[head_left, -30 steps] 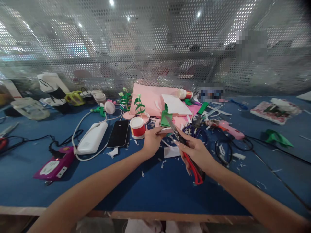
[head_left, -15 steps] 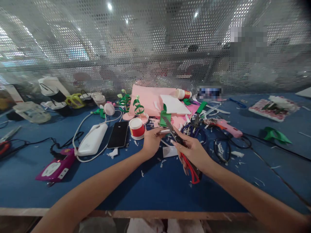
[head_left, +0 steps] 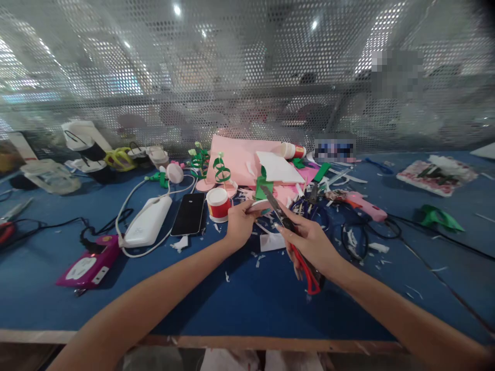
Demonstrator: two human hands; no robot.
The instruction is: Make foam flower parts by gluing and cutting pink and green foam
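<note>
Red-handled scissors (head_left: pixel 285 221) are gripped in the curled right hand (head_left: pixel 313 241), long axis diagonal, blades directed forward-left; a pale piece (head_left: pixel 260 205) is pinched by the left hand (head_left: pixel 240 224).

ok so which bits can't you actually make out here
All in the head view:
Thin pale flat piece: full outline hidden by the left hand.
Red-handled metal scissors: part of the handles covered by the right hand.
Second red-handled scissors: handle cut off by the left edge.
White rounded plastic block: marking too small and faint.
Shapes behind the grey perforated metal screen: blurred, partly hidden by it.
</note>
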